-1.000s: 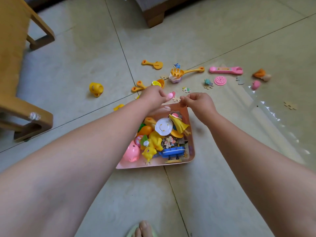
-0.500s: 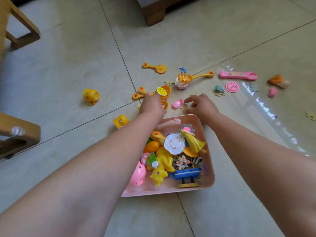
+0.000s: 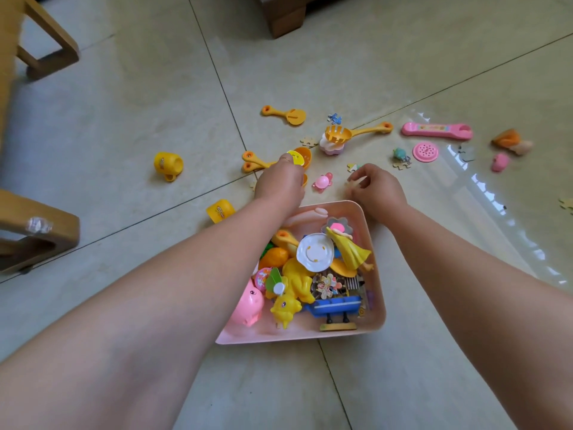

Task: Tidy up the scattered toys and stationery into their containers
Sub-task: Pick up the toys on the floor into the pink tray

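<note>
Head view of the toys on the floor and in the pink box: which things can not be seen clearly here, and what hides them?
- Left hand, head view: its back covers the fingertips, so its grip on the orange spoons is unclear.
- Right hand: fingers blurred; the piece under them is unreadable.
- Pink box: left wall hidden by the left forearm.
- Puzzle piece: cut by the right edge.
- Yellow cup: label too small.

Both forearms reach forward, left hand (image 3: pixel 280 184) knuckles up with fingers curled, right hand (image 3: pixel 376 187) fingers bent, pinching.
</note>
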`<state>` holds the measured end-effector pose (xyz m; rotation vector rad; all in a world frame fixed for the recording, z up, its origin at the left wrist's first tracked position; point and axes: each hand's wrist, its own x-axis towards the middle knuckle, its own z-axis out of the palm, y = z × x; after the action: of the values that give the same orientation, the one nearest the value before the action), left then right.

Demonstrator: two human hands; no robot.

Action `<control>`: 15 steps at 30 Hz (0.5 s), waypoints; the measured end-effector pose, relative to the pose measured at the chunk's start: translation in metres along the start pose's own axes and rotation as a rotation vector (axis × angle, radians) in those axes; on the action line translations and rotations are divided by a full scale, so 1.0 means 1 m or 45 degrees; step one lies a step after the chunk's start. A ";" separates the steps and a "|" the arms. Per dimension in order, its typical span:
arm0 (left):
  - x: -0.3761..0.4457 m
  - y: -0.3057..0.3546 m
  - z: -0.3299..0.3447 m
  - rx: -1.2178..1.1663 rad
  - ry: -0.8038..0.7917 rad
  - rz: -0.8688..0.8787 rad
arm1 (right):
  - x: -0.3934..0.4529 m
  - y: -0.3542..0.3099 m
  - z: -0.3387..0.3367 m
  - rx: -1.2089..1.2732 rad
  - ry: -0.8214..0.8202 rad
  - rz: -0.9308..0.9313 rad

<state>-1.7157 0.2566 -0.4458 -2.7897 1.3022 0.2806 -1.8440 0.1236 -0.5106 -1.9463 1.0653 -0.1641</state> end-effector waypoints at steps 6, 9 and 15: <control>-0.022 0.029 -0.019 0.037 0.037 0.008 | -0.021 -0.018 -0.017 0.393 -0.062 -0.115; -0.038 0.042 -0.029 -0.049 0.056 -0.082 | -0.033 -0.031 -0.022 0.481 -0.126 -0.178; -0.073 0.052 -0.032 -0.136 0.003 -0.286 | -0.059 -0.036 -0.019 0.600 -0.354 -0.159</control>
<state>-1.7970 0.2747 -0.3993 -2.9906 0.9887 0.3435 -1.8672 0.1632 -0.4559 -1.5516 0.6513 -0.1879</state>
